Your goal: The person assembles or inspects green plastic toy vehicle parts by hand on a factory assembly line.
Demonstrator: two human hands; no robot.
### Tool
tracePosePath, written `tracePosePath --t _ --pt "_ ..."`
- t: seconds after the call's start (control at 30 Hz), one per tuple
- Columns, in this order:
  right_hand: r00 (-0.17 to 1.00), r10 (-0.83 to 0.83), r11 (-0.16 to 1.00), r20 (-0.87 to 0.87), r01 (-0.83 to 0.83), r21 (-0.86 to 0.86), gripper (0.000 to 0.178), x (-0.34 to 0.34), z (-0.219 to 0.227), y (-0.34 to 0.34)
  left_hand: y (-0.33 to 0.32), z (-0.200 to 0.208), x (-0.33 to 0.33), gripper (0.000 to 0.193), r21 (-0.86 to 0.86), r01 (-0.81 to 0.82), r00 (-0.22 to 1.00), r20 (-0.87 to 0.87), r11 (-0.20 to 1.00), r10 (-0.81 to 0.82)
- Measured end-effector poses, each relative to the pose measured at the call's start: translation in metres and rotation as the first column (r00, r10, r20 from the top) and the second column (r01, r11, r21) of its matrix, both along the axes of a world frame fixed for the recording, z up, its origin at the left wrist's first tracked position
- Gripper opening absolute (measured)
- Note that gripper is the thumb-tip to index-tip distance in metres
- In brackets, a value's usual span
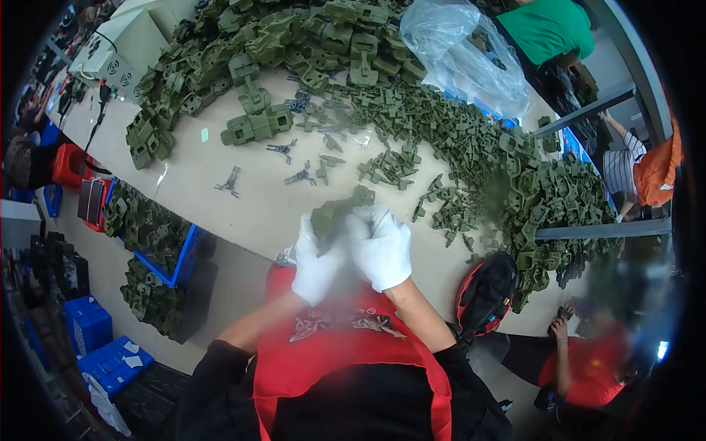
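White gloves cover both my hands, held over the near edge of the table. My left hand is closed around an olive-green moulded plastic part, which is partly blurred. From the other side my right hand pinches at the same part; whether a smaller piece sits between its fingertips is hidden. Just beyond lie several dark grey jointed plastic pieces and small green pieces. Farther off stands a larger green toy-vehicle-like body.
Large green parts heap along the far side, small ones to the right. A clear plastic bag lies behind. A black-and-red bag is at my right, a blue crate at left. Another person works at lower right.
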State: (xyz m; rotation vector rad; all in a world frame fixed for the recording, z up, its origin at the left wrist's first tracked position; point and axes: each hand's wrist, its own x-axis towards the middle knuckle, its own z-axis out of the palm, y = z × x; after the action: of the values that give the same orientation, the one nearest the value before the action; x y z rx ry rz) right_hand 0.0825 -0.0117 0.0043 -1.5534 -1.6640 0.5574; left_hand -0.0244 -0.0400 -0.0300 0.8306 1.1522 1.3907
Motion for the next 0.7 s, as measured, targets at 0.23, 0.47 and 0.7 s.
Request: tracePosePath --t 0.23,0.47,0.7 --pt "0.990 -0.026 0.963 -0.139 -0.013 -0.268 0.012 0.006 0.005 0.002 -0.001 0.018 0.001 0.040 -0.050 0.022 0.920 -0.390 0.999 -0.040" --pt "0.732 -0.171 0.776 -0.659 -0.312 -0.548 0.042 0.044 -0.054 0.030 0.027 -0.015 -0.020 0.040 -0.257 0.186 0.955 0.276 0.948 -0.112" --pt "0.768 -0.414 0.719 0.489 0.606 -0.342 0.040 0.139 -0.179 0.037 0.004 -0.041 -0.024 0.039 -0.439 0.460 0.883 0.315 0.772 -0.347"
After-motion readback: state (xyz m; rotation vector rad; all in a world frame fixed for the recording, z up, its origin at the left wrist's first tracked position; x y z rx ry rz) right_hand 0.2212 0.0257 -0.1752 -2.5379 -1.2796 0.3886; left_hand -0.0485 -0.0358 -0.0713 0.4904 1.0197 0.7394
